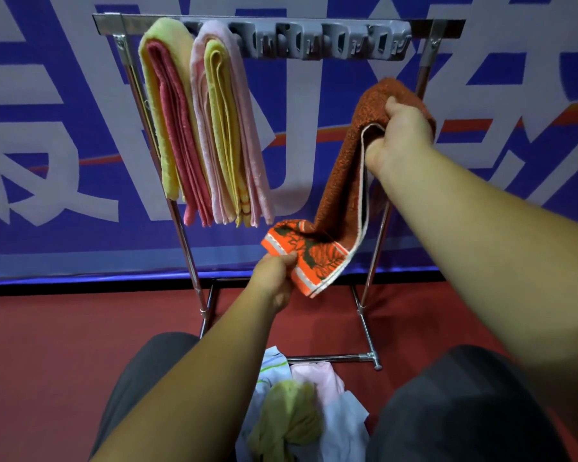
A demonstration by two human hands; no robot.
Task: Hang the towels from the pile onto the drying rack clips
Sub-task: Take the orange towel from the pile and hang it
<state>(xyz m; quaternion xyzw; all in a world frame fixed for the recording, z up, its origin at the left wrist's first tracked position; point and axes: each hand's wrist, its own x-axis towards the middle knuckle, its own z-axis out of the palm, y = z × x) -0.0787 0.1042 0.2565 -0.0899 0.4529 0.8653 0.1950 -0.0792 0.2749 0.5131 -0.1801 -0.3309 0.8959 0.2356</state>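
Currently, an orange towel is held up by both hands in front of the drying rack. Its upper, folded part is gripped by the right hand, the fingers being curled round the cloth. From that hand the towel is draped down and to the left, where its patterned, white-edged end is pinched between thumb and fingers of the left hand. The towel is touched by nothing else and no clip is reached by it.

Above and to the left of the right hand, apart from it, the grey clip strip is seen fixed under the rack's top bar. Further left, well above the left hand, two bundles are seen hanging from the strip: a yellow and red bundle at the far end, and just beside it a pink and yellow bundle. The clips between these bundles and the right hand are seen without cloth in them.

Below the left hand and nearer the person, the pile of white, pink and yellow-green towels is seen on the red floor, between two knees in grey trousers. Behind the rack, a blue banner with large white characters is seen.
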